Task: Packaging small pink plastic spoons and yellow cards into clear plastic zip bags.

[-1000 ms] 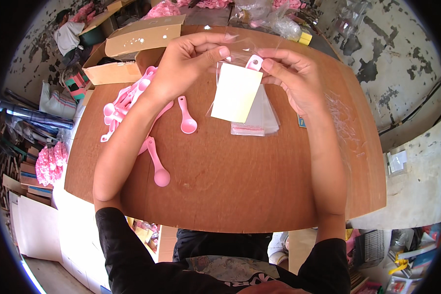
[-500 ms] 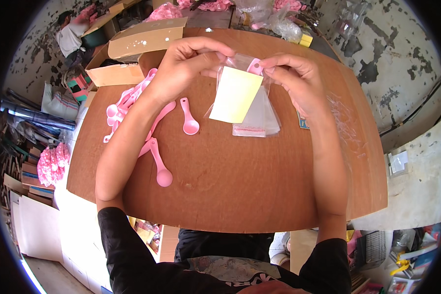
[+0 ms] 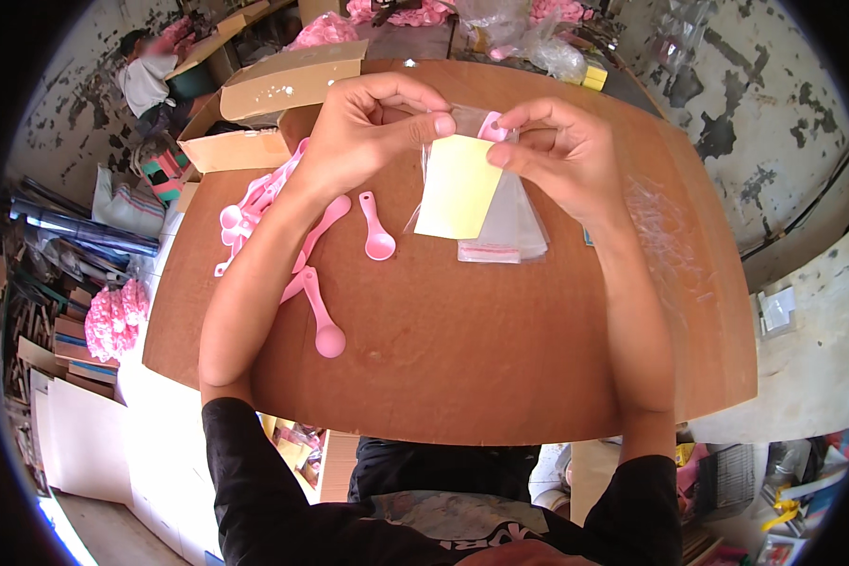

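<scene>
Above the far middle of the table, both my hands hold a clear plastic bag (image 3: pixel 412 209) with a pale yellow card (image 3: pixel 457 189) in it. My left hand (image 3: pixel 373 127) pinches the bag's upper left edge between thumb and fingers. At its upper right, my right hand (image 3: pixel 561 156) has thumb and forefinger closed beside a pink spoon handle (image 3: pixel 490 124); the rest of that spoon is hidden. Several clear bags (image 3: pixel 514 226) lie stacked below. One pink measuring spoon (image 3: pixel 378 241) rests left of them, another (image 3: pixel 326 330) nearer me, and a pile of pink spoons (image 3: pixel 245 212) lies beyond my left forearm.
An open cardboard box (image 3: pixel 241 146) stands at the table's far left. Clear plastic scraps (image 3: pixel 665 241) lie right of my right forearm. Crumpled clear bags (image 3: pixel 557 57) and a yellow block (image 3: pixel 593 77) sit past the far edge. Another person (image 3: pixel 146 85) is at the far left.
My right thumb has come down onto the card's upper right corner. The card hangs more upright than before. My view has shifted slightly, so the table appears a little farther right.
</scene>
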Action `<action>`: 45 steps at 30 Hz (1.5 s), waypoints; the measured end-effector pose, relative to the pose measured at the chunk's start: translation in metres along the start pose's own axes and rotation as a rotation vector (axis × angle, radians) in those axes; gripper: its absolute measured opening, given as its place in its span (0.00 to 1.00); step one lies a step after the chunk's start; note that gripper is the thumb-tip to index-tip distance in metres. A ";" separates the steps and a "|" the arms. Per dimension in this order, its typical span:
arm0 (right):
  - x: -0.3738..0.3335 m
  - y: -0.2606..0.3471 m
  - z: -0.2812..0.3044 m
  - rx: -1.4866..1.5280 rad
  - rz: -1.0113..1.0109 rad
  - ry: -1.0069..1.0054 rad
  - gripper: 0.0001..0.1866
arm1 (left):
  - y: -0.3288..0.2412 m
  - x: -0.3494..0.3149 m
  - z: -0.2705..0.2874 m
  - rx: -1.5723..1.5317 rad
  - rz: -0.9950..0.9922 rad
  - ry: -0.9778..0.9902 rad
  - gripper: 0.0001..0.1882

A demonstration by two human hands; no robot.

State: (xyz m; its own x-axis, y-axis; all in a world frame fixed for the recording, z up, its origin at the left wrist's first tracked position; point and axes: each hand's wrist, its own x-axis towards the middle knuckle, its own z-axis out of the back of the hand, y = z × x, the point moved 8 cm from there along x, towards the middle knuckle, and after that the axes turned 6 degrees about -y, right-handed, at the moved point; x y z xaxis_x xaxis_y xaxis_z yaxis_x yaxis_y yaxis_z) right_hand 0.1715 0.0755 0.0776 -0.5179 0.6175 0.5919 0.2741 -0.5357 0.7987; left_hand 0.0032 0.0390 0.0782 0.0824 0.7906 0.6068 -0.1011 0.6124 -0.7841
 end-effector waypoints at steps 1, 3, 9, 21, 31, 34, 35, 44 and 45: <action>-0.001 0.003 -0.002 -0.070 -0.024 0.003 0.10 | -0.003 0.001 0.000 -0.005 -0.012 -0.031 0.07; -0.002 0.008 -0.004 -0.031 -0.020 -0.009 0.11 | -0.011 0.001 0.003 -0.002 -0.026 -0.059 0.09; -0.005 0.024 -0.019 0.003 0.020 0.034 0.14 | -0.040 -0.017 0.006 -0.079 0.071 -0.002 0.13; -0.026 0.053 -0.003 -0.457 -0.144 0.283 0.26 | -0.177 -0.342 0.136 0.735 0.137 -0.828 0.06; -0.021 0.005 0.018 -0.523 -0.344 0.302 0.22 | -0.065 -0.491 0.106 0.439 0.590 -0.948 0.10; -0.018 -0.017 0.014 -0.558 -0.298 0.406 0.20 | -0.158 -0.365 0.034 -0.597 -0.274 0.060 0.04; -0.015 -0.026 0.010 -0.522 -0.300 0.466 0.20 | -0.203 -0.334 0.000 -0.425 -0.465 0.291 0.04; -0.019 -0.047 0.027 -0.509 -0.342 0.477 0.19 | -0.264 -0.289 -0.099 -0.328 -0.683 0.883 0.14; -0.018 -0.049 0.027 -0.517 -0.314 0.468 0.18 | -0.266 -0.283 -0.098 -0.378 -0.740 0.748 0.16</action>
State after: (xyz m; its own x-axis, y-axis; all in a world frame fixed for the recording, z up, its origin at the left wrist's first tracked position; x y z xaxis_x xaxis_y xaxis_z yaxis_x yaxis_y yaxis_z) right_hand 0.1890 0.1063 0.0313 -0.8298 0.5388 0.1454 -0.2978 -0.6477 0.7013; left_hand 0.1036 -0.3480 0.1021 0.5861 -0.0470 0.8089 0.5170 0.7904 -0.3287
